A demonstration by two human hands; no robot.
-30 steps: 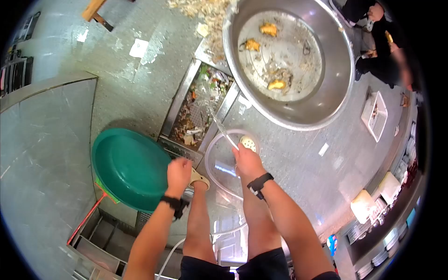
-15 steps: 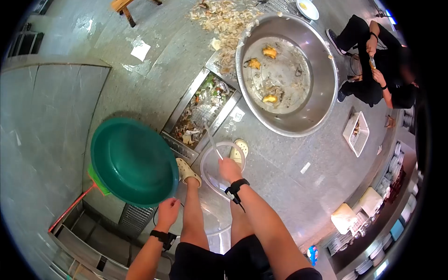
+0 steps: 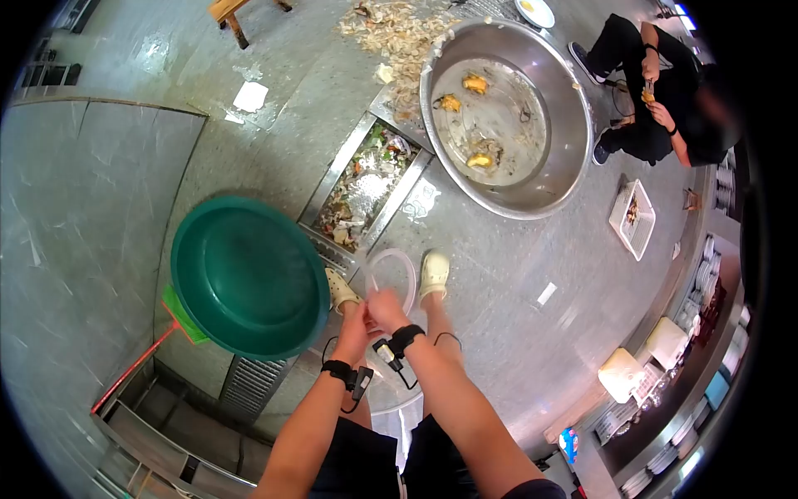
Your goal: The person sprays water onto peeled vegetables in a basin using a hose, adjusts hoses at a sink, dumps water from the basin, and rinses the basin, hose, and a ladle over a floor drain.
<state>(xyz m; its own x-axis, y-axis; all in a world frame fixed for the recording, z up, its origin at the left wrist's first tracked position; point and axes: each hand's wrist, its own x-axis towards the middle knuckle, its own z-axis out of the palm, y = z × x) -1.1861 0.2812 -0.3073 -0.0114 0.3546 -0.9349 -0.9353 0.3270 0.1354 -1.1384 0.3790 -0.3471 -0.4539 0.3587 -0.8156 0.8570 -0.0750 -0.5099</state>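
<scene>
My right hand [image 3: 387,311] is wrapped round a pale hose [image 3: 372,279], whose tip points at a floor drain trough [image 3: 363,187] holding food scraps and water. Right beside it, my left hand [image 3: 355,329] has its fingers closed near the hose; what they hold is hidden. A clear round tub [image 3: 402,259] stands between my feet, partly behind my hands. To the left is a large green basin [image 3: 249,279] with nothing visible inside. Ahead on the right, a big steel basin [image 3: 569,125] holds several orange-yellow pieces and murky residue.
Pale scraps [image 3: 399,37] are heaped beyond the trough. A seated person [image 3: 657,96] at upper right works on an orange piece with both hands. A white basket [image 3: 633,220], a red-handled green broom [image 3: 184,314], a wooden stool [image 3: 228,12] and shelves of dishes stand around.
My left hand has moved up and right to meet my right hand at the hose. My right hand has shifted left and down. My right foot now stands outside the clear tub.
</scene>
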